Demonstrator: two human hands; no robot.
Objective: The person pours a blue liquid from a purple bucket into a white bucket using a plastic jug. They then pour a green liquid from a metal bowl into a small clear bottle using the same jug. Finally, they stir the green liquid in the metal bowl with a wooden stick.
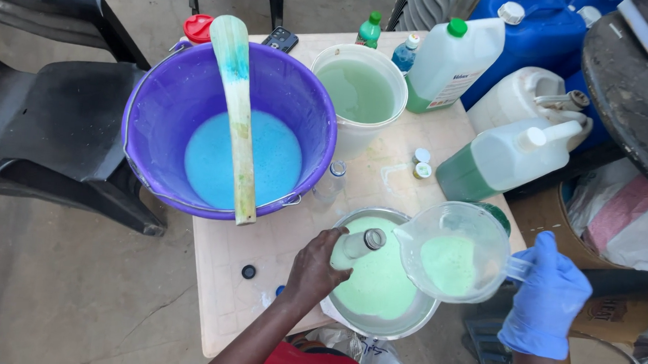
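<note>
Both hands grasp: left hand [317, 268] a bottle [357, 247], right hand [545, 297] the tilted jug [455, 251] beside it.

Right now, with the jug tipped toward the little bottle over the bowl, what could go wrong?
1. The small bottle has a narrow mouth, and the clear jug has a wide spout, so green liquid may run over the left hand.
2. The bottle is tilted, so it may fill poorly; spill should mostly land in the metal bowl.
3. The gloved right hand holds the jug by its handle only; a slip could slosh onto the table.
</note>
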